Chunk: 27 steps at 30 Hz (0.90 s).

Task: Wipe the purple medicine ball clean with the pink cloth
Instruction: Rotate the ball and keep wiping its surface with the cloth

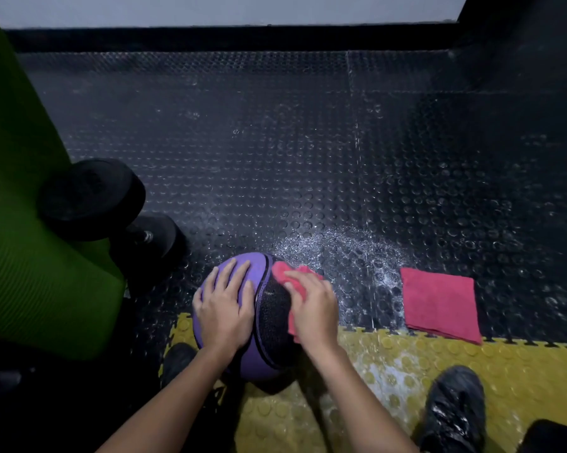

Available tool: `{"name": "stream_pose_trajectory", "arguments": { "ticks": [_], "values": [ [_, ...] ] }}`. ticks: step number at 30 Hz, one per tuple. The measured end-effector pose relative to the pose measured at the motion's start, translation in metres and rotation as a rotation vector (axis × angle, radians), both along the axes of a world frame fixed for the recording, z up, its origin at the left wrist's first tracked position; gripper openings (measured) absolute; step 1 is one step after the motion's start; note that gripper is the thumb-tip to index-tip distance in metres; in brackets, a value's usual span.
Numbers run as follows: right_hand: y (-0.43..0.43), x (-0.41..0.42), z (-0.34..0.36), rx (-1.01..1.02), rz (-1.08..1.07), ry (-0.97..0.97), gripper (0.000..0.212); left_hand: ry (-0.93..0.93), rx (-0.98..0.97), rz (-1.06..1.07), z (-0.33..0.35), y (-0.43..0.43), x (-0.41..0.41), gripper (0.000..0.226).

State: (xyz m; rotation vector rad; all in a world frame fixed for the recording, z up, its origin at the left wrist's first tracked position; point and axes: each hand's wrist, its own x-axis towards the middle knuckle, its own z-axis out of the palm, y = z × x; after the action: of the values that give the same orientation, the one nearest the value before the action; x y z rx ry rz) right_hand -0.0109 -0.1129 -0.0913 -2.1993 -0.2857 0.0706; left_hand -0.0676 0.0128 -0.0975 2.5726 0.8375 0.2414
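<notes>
Low in the centre, on the floor (275, 158): purple medicine ball (265, 358) steadied under flat, spread left hand (224, 305); pink cloth (283, 273) pressed to its right half by flat-fingered right hand (314, 308). Probably mid-wipe; left half pending.

The ball (249, 362) is purple under the left fingers (239, 276), black and pebbly right beside them. Cloth (280, 271) under the right fingers (300, 278) is pink, floor (275, 142) is black with studs.
</notes>
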Motion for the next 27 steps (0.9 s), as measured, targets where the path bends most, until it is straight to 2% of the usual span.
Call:
{"name": "stream_pose_trajectory", "arguments": {
  "ticks": [2,3,4,7,9,11,13,16,17,19,22,24,27],
  "values": [
    [-0.013,0.011,-0.005,0.052,-0.174,0.274,0.019,0.005,0.007,-0.021,0.001,-0.001,0.001,0.068],
    [-0.015,0.012,-0.007,0.044,-0.234,0.348,0.019,0.011,0.012,-0.025,0.001,-0.001,0.001,0.067],
    [-0.013,0.009,-0.007,0.011,-0.254,0.34,0.02,0.018,0.019,-0.026,0.001,-0.002,0.002,0.067],
    [0.011,-0.017,0.004,-0.039,-0.18,0.026,0.02,0.024,0.03,-0.004,0.0,-0.001,0.002,0.066],
    [0.026,-0.037,0.009,-0.05,-0.038,-0.173,0.022,-0.001,0.008,-0.003,-0.001,0.004,0.0,0.065],
    [0.025,-0.042,0.001,-0.065,0.065,-0.289,0.024,-0.04,-0.033,-0.009,-0.001,0.01,-0.002,0.065],
    [0.013,-0.034,-0.008,-0.007,0.01,-0.187,0.02,-0.081,-0.065,-0.006,0.001,0.014,-0.004,0.064],
    [-0.016,-0.019,-0.028,0.007,-0.222,0.246,0.019,-0.14,-0.125,-0.014,0.002,0.018,-0.014,0.062],
    [-0.026,-0.018,-0.034,-0.035,-0.259,0.315,0.018,-0.166,-0.14,-0.02,0.001,0.02,-0.019,0.06],
    [-0.038,-0.019,-0.038,-0.035,-0.313,0.363,0.018,-0.231,-0.212,0.025,0.004,0.026,-0.026,0.051],
    [-0.035,-0.019,-0.03,0.173,-0.343,0.423,0.018,-0.223,-0.345,0.324,0.017,0.037,-0.019,0.029],
    [-0.028,-0.018,-0.02,0.295,-0.298,0.452,0.02,-0.116,-0.372,0.423,0.019,0.047,-0.011,0.032],
    [-0.02,-0.023,-0.006,0.39,-0.225,0.452,0.023,0.022,-0.396,0.405,0.01,0.052,-0.013,0.047]
  ]
}}
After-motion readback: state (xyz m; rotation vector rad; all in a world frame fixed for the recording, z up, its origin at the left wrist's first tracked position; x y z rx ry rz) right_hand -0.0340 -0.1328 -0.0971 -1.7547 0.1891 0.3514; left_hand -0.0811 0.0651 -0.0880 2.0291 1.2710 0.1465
